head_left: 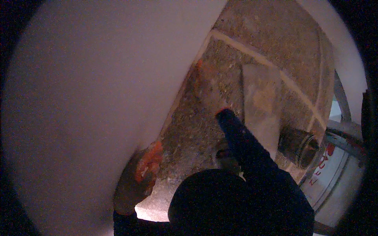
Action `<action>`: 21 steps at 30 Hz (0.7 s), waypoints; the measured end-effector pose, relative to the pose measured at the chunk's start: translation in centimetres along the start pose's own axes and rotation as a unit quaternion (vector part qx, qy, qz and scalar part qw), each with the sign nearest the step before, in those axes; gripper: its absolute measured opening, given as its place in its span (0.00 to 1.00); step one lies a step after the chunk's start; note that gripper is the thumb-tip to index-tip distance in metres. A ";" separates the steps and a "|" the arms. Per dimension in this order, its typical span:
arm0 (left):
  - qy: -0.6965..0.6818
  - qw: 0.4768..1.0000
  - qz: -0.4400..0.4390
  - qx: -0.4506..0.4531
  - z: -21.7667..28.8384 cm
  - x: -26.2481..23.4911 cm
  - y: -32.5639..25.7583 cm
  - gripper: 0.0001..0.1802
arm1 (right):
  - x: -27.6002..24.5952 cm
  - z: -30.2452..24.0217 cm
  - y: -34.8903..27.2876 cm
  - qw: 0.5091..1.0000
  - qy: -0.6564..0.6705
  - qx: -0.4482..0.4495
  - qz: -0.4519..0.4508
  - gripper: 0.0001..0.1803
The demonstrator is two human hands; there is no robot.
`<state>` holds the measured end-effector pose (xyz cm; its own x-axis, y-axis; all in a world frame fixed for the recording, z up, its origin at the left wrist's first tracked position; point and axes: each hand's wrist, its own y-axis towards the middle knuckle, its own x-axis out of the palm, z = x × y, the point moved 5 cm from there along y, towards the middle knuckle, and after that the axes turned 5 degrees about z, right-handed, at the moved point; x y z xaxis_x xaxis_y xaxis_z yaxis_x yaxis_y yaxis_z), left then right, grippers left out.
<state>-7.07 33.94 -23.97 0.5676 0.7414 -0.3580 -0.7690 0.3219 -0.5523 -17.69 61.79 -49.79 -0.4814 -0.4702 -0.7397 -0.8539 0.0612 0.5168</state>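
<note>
At the foot of the pale wall, my left hand (138,181) is low and close against the wall's edge. Its fingers look curled, with an orange patch on them; whatever lies inside is hidden in the dimness. A dark sleeve covers my right arm (254,147), which reaches forward over the rough brown floor (189,129). Beyond the cuff my right hand (209,91) is only a dim smear, with a reddish patch near the wall, so its fingers cannot be made out.
The pale wall (98,98) fills the left side. A flat greyish board (260,94) lies on the floor, crossed by light strips (244,47). Right of my arm are a dark cylindrical container (297,147) and a pale bucket (328,169) with red marks.
</note>
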 end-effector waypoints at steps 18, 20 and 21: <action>-0.002 0.999 0.004 0.033 -0.6 0.2 -0.9 0.25 | 4.2 7.2 1.2 0.985 0.112 0.132 0.014 0.33; -0.006 0.999 -0.003 0.039 -0.7 0.2 -0.8 0.24 | 3.9 12.5 5.6 0.994 0.042 0.094 0.044 0.33; -0.019 0.999 -0.002 0.034 -0.6 0.2 -0.6 0.24 | 4.1 14.6 7.8 0.997 -0.005 0.064 0.047 0.33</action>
<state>-6.29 33.57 -24.19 0.5606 0.7612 -0.3260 -0.7854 0.3640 -0.5007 -29.22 73.19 -55.05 -0.5627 -0.4475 -0.6950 -0.8224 0.2179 0.5255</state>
